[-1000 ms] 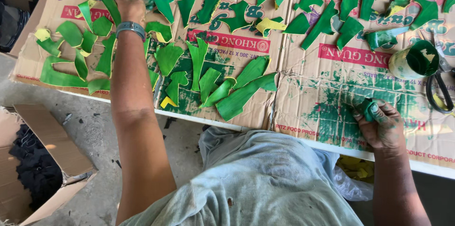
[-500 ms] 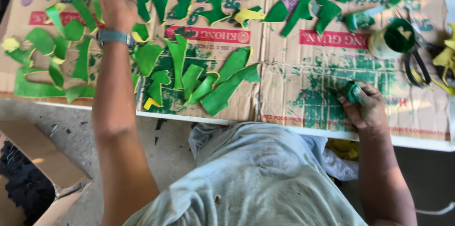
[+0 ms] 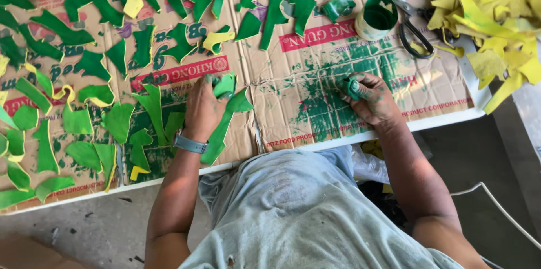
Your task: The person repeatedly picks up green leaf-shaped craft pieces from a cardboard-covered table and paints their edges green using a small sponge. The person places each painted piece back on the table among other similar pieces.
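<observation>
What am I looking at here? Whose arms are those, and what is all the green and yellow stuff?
The camera sits on a person's head and looks straight down, so you see their own two arms and their grey shirt. The table is covered with flattened cardboard. Lots of green painted pieces lie spread on it, and a pile of unpainted yellow pieces sits at the right. The left hand presses on a green piece. The right hand holds a small green-stained dauber. Farther back are a green paint pot and scissors.
</observation>
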